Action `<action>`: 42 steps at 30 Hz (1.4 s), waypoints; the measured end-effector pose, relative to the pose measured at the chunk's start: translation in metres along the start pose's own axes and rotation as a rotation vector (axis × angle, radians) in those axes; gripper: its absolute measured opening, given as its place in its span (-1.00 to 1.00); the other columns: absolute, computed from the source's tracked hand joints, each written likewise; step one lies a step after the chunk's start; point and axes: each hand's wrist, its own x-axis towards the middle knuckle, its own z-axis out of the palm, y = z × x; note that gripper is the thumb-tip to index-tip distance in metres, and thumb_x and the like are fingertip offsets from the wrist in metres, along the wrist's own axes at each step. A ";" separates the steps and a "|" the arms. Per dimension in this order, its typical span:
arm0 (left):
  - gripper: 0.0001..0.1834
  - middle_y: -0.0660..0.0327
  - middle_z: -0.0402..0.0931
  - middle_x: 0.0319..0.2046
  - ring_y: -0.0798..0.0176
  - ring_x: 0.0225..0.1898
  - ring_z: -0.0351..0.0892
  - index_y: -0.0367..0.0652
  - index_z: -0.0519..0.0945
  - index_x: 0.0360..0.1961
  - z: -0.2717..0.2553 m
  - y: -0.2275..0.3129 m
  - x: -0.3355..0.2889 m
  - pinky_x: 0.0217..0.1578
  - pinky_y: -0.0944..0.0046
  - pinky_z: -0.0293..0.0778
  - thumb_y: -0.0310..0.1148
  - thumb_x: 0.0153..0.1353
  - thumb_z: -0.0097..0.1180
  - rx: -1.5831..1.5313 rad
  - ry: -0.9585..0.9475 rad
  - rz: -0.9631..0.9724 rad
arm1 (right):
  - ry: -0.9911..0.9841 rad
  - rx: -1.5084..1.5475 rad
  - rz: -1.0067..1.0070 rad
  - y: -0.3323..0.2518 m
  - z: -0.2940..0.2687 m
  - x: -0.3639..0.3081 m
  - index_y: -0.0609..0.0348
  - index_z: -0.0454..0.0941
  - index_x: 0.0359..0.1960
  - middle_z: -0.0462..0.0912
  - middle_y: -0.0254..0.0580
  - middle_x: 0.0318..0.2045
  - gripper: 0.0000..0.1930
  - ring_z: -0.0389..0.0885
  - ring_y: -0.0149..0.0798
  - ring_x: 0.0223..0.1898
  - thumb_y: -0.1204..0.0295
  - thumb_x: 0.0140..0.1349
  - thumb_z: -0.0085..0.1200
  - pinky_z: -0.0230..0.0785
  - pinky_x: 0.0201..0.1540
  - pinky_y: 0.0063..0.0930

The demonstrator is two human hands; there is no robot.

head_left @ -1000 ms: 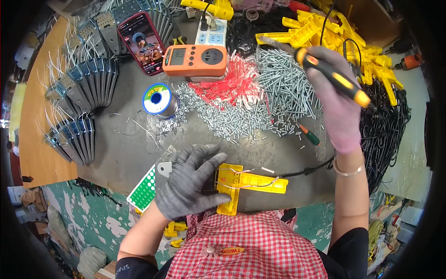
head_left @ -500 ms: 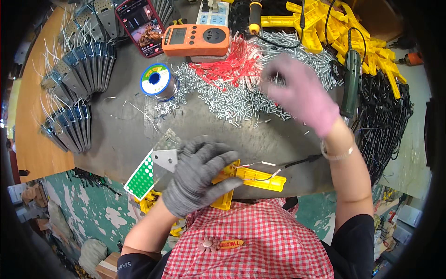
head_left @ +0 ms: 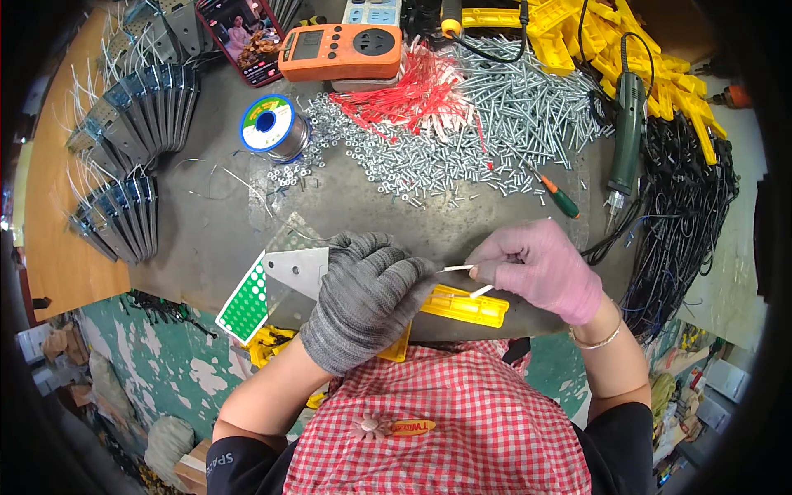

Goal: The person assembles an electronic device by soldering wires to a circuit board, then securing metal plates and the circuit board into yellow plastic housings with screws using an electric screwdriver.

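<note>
The left hand [head_left: 367, 293], in a grey glove, is laid back up over a yellow plastic case [head_left: 466, 308], its fingers bent and pressed together; what is gripped beneath them is hidden and cannot be told. By the right hand [head_left: 540, 272], in a pink glove, one end of a thin white tube [head_left: 456, 268] is pinched between thumb and fingertips, and its other end is met by the left hand's fingers. A second white piece [head_left: 482, 291] is seen just below the right fingertips, over the long arm of the case. The case is placed at the near edge of the table [head_left: 363, 219], partly covered by the left hand, with its long arm pointed to the right. A grey metal plate [head_left: 299, 272] with holes is seen beside the left hand, near a green card [head_left: 245, 309] with white dots. Farther back, a spool of wire [head_left: 268, 125], an orange meter [head_left: 340, 51], red wires [head_left: 404, 95] and a heap of screws [head_left: 429, 169] are spread out, and a small screwdriver [head_left: 562, 198] is laid beyond the right hand
</note>
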 end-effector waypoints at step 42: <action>-0.55 0.51 0.70 -0.19 0.31 0.02 0.46 0.23 0.71 0.01 0.011 0.002 -0.071 0.13 -0.16 0.06 -0.17 0.02 0.22 0.372 0.066 0.084 | -0.001 -0.961 -0.675 -0.023 0.046 0.039 -0.21 0.77 -0.30 0.55 -0.37 0.10 -0.84 0.39 -0.04 0.21 0.24 0.07 0.22 0.19 0.27 -0.02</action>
